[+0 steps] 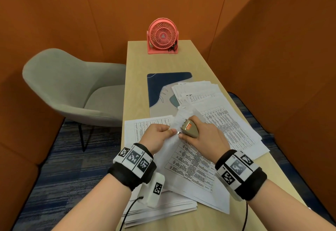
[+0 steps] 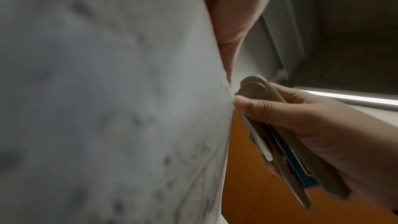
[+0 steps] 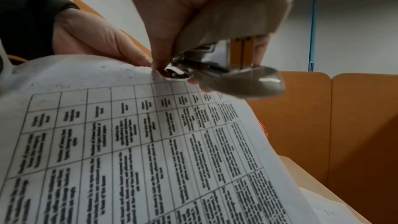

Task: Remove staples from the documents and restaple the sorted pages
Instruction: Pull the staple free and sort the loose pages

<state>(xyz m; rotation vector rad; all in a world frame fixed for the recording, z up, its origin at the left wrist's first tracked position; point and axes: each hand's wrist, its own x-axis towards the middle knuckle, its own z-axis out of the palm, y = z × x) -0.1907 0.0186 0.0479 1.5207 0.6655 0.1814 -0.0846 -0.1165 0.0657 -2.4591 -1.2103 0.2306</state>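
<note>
I'm pinching the top corner of the stapled doc point(image 1: 183, 160) w/ my left hand point(image 1: 157, 138), thumb and fingers together on the paper, lifting it off the desk point(image 1: 138, 78). My right hand point(image 1: 203, 136) is gripping the beige stapler point(image 1: 189, 128), fingers wrapped round the body, its metal tip sitting right at that same corner, touching the paper edge. More loose sheets point(image 1: 218, 110) are lying spread across the desk behind, partly over a blue mat point(image 1: 160, 87). A pink fan point(image 1: 162, 36) is standing at the far end.
</note>
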